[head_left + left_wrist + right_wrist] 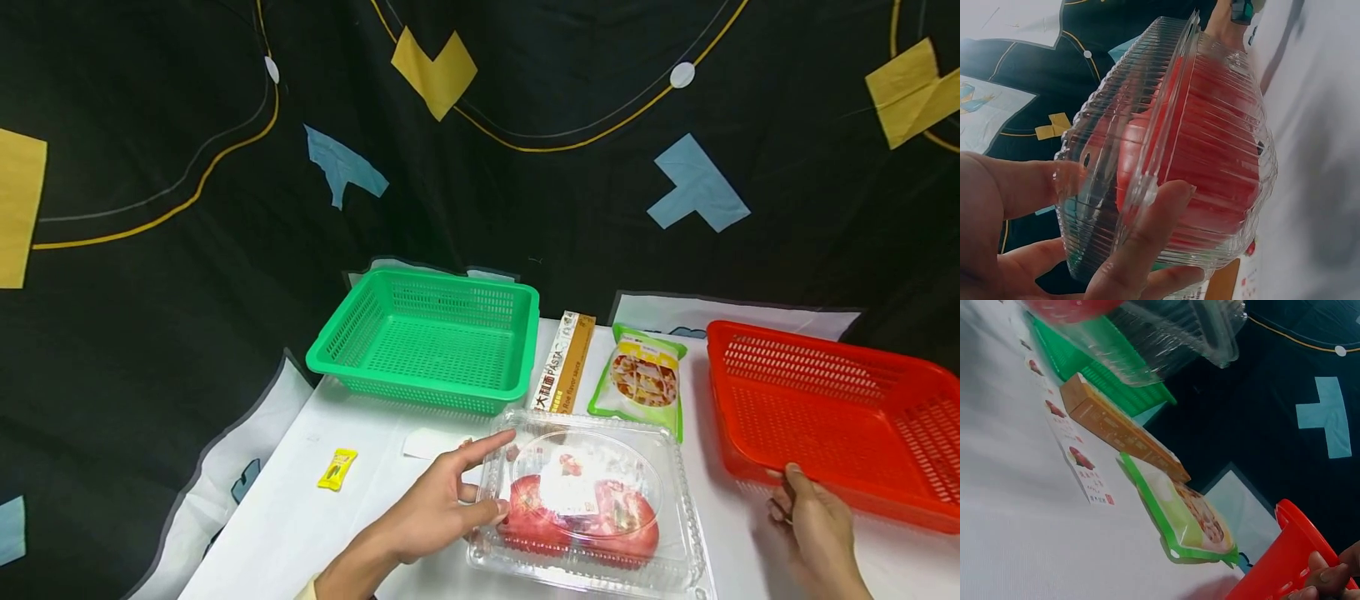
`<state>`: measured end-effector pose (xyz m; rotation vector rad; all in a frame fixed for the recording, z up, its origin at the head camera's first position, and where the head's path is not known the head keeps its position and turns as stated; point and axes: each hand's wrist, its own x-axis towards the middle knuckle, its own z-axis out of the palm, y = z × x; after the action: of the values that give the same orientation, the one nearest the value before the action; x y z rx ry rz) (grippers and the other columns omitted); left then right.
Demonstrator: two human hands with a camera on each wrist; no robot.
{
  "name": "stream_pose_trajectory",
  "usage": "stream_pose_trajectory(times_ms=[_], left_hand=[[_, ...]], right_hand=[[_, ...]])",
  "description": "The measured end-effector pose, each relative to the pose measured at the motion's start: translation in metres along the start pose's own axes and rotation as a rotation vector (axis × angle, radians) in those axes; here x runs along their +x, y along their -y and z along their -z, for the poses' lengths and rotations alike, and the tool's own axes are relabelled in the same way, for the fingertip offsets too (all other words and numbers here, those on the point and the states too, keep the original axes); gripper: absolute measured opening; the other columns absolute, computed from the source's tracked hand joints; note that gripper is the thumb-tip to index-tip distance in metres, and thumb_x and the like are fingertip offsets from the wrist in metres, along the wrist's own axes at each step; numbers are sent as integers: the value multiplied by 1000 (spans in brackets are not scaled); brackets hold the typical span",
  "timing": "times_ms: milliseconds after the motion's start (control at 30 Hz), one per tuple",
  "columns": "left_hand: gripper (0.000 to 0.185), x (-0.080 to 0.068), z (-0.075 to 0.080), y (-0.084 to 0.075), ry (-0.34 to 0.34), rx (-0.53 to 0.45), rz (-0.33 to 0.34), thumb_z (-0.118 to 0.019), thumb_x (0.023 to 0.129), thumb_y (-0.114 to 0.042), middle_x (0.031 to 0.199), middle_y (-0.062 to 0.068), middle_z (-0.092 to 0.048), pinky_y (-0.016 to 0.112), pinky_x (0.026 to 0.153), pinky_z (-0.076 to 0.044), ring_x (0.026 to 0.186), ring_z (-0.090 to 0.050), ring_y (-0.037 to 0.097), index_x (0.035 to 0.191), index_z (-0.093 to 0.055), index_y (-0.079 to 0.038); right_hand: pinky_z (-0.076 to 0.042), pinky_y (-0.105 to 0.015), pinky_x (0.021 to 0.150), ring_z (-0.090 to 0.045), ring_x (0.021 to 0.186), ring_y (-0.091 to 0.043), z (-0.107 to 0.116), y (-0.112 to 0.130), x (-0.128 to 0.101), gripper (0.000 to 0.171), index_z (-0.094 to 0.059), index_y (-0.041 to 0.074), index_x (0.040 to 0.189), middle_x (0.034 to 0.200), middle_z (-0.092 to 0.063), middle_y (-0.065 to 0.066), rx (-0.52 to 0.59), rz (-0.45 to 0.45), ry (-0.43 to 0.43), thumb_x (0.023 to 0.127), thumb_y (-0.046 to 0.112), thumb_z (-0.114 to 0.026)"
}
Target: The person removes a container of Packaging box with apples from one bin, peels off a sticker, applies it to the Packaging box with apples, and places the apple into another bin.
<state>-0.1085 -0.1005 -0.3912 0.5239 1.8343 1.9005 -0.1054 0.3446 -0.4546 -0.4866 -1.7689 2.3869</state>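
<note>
Clear thin plastic makes up the clamshell box [592,500] lying on the white surface [300,517] in front of the person, with red fruit, probably tomatoes [577,512], inside. The left hand [442,504] grips its left end, thumb on the lid and fingers [1141,250] curled under the ribbed wall. Such a box looks light but flimsy and slick; it would likely buckle if squeezed, so the stiffer rim or a hold from beneath seems the safer place to take it. The right hand [813,521] holds the near rim of the red basket [832,417], fingers hooked over the edge. Behind the box lie a long pasta carton [564,362] and a green-edged food pouch [643,382], close together between the green basket [427,342] and the red one. A small yellow sachet [337,468] sits apart on the left, and a white card [427,443] lies just beside the left fingertips
</note>
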Motion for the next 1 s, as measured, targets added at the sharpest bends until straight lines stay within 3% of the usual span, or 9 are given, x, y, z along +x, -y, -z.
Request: stream_pose_trajectory(times_ms=[67,133,233,300,533,733,933,1000], left_hand=[[74,3,-1,-2,-2,-1,0,-64,89,3,139,19,-48,25,58,-52,77,-69,23,153,-36,-20],[74,6,-4,-3,-10,3,2,-64,89,3,108,16,-67,25,56,-51,67,-66,17,153,-35,-20],[74,11,-9,-5,-19,-6,3,-64,89,3,73,13,-67,23,54,-49,57,-58,12,153,-35,-19],[74,15,-12,-6,-25,-12,2,-64,89,4,64,10,-62,23,52,-47,53,-54,10,153,-36,-20],[74,28,-21,-12,-45,-31,2,-64,88,4,79,14,-71,24,54,-48,56,-59,12,151,-38,-23],[73,37,-28,-18,-48,-45,-7,-64,87,4,92,13,-72,25,58,-52,63,-64,14,151,-39,-22],[75,46,-36,-22,-49,-50,-7,-62,86,7,81,11,-70,23,55,-48,51,-54,9,151,-39,-22],[75,50,-39,-23,-48,-69,-9,-62,86,7,90,13,-70,25,58,-50,55,-59,12,151,-39,-22]], right_hand=[[-42,-21,55,-48,58,-9,0,0,0,36,-68,15,78,64,-47,4,1,7,6,105,28,-46],[-42,-21,54,-48,57,-8,0,0,0,37,-70,15,78,63,-47,4,10,15,10,105,27,-46],[-42,-21,54,-48,57,-8,1,0,0,38,-70,15,78,63,-48,5,10,21,11,105,26,-46],[-41,-21,53,-48,57,-8,1,0,0,38,-70,15,78,63,-48,5,10,21,9,105,26,-46],[-42,-21,52,-49,56,-8,0,-1,0,34,-65,15,77,64,-48,5,26,1,-16,104,27,-48],[-37,-21,49,-45,55,-8,2,-3,1,38,-70,13,79,62,-44,5,36,44,4,105,24,-45],[-36,-20,49,-44,54,-7,1,-5,2,36,-68,10,78,61,-44,5,93,49,7,105,23,-48],[-37,-19,49,-44,54,-7,1,-5,1,37,-67,10,76,60,-45,6,74,43,-6,104,24,-48]])
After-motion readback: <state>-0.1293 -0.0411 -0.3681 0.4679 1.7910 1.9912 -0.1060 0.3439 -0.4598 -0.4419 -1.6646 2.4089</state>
